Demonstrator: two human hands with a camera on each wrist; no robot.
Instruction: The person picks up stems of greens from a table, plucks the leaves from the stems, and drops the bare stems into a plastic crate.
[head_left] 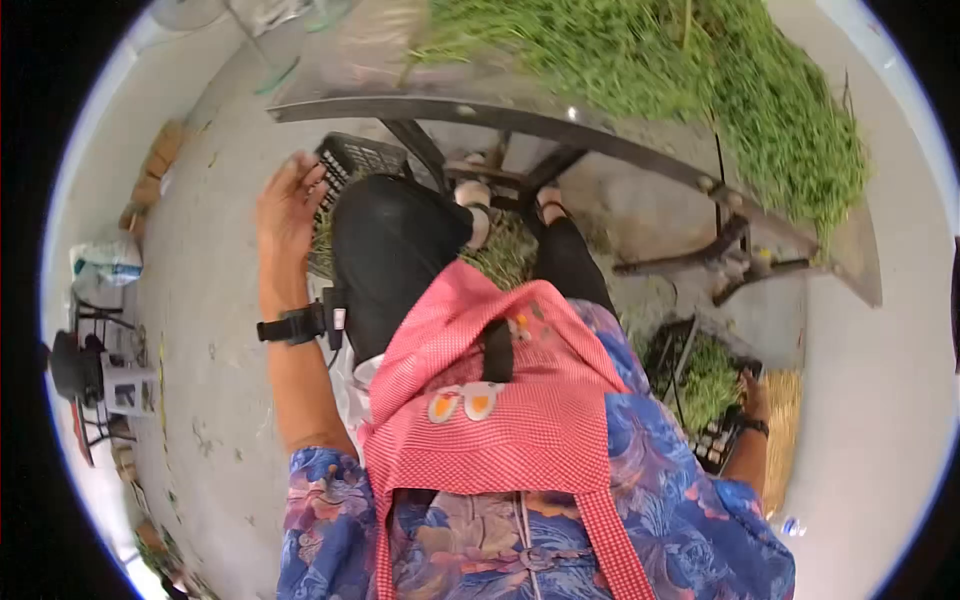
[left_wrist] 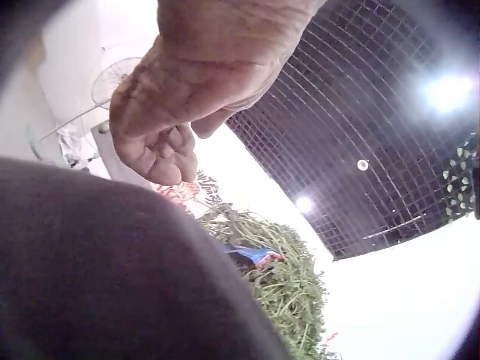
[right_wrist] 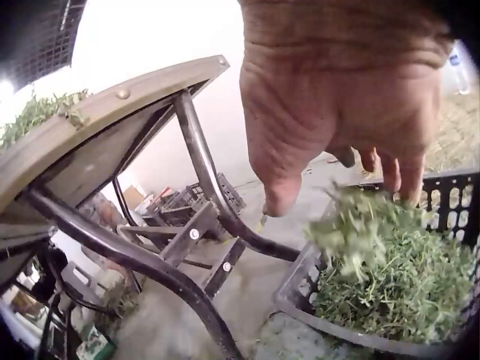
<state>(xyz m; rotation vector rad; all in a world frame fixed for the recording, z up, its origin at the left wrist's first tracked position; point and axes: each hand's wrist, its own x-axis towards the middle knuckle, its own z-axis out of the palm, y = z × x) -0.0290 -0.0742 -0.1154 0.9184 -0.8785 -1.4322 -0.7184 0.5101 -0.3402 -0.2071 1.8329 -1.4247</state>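
My right hand (right_wrist: pixel 341 112) is over a black plastic crate (right_wrist: pixel 360 341) on the floor, thumb apart from the fingers, which point down. Just under it a blurred clump of leafy greens (right_wrist: pixel 349 229) hangs over the pile of cut greens (right_wrist: pixel 397 300) in the crate. In the head view that hand is partly hidden beside the crate at the lower right. My left hand (head_left: pixel 288 205) is raised beside my left knee (head_left: pixel 385 215), its fingers loosely bent and nothing seen in them. Behind it in the head view stands another black crate (head_left: pixel 365 155).
A table (head_left: pixel 620 150) with a metal frame stands in front of my knees, heaped with long green stems (head_left: pixel 640 50). Loose greens (head_left: pixel 505 255) lie on the floor by my feet. Chairs (head_left: pixel 100 370) and cardboard boxes (head_left: pixel 160 165) stand along the left wall.
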